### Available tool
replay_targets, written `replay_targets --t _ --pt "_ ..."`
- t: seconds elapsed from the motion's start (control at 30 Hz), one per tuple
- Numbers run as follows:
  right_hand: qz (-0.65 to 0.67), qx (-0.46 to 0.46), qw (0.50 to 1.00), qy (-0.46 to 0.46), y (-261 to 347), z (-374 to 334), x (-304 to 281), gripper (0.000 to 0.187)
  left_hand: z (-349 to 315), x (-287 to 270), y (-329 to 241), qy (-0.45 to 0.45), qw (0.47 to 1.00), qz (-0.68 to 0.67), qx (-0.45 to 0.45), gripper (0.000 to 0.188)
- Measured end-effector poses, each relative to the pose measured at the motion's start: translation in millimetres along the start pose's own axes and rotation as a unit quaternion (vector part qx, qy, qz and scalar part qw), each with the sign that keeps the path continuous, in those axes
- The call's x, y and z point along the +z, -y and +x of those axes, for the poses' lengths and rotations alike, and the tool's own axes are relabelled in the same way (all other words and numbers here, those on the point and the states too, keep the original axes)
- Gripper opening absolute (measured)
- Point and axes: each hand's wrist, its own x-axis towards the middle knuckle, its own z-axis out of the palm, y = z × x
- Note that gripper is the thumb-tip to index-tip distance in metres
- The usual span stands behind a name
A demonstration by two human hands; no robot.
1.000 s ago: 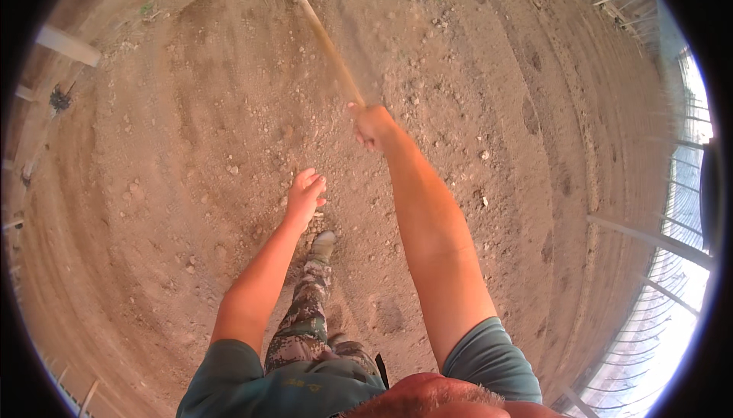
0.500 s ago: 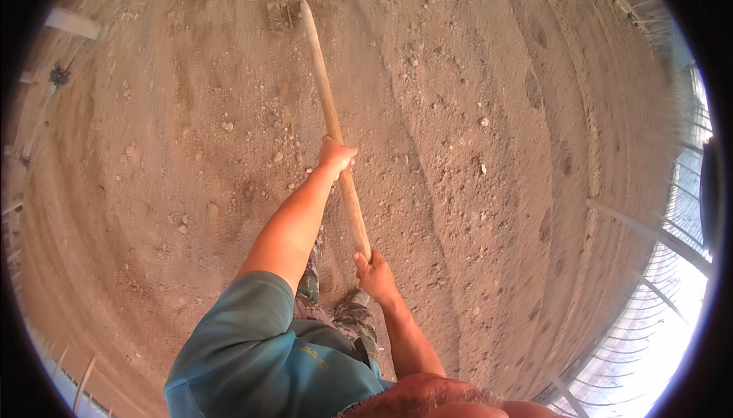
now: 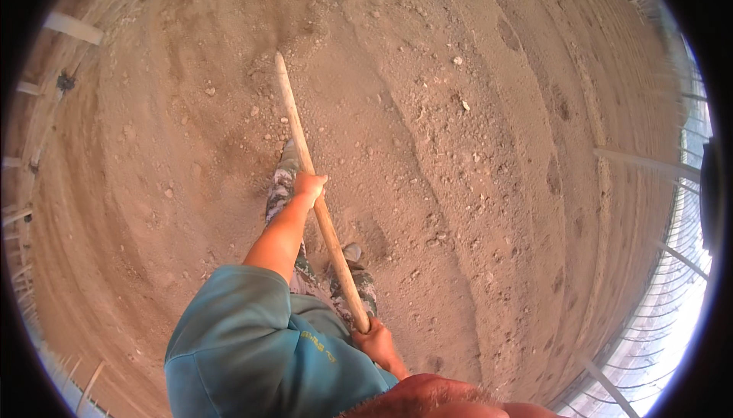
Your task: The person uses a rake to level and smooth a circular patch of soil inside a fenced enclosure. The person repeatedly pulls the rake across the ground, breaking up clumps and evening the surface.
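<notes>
A long pale wooden handle [image 3: 309, 170] runs from near my body out over the bare brown soil [image 3: 473, 158], its far end meeting the ground near the top middle; the tool's head is not visible. My left hand [image 3: 309, 187] is shut around the handle at its middle. Lower down, my right hand [image 3: 376, 339] grips the near end of the handle beside my hip. My legs in patterned trousers [image 3: 284, 189] stand under the handle, one foot forward on the soil.
Raked furrows curve across the soil, with scattered small stones and clods. Wooden posts and rails [image 3: 72, 29] line the left edge. A wire fence with metal posts [image 3: 649, 166] runs along the right side.
The handle has been drawn back toward me and my right hand has slid to its near end by my hip. A second ago my left hand was off the handle; it grips it now.
</notes>
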Motion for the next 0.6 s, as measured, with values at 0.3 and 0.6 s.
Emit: replay_targets --t 0.3,0.6 --pt "-0.081 0.109 0.986 0.096 -221 -121 -43 0.043 -192 34 236 -0.022 0.993 -0.046 -0.106 0.048" --pt "-0.173 0.061 0.981 0.058 -128 -27 -31 0.035 -96 -40 174 -0.071 0.979 -0.128 -0.144 0.022"
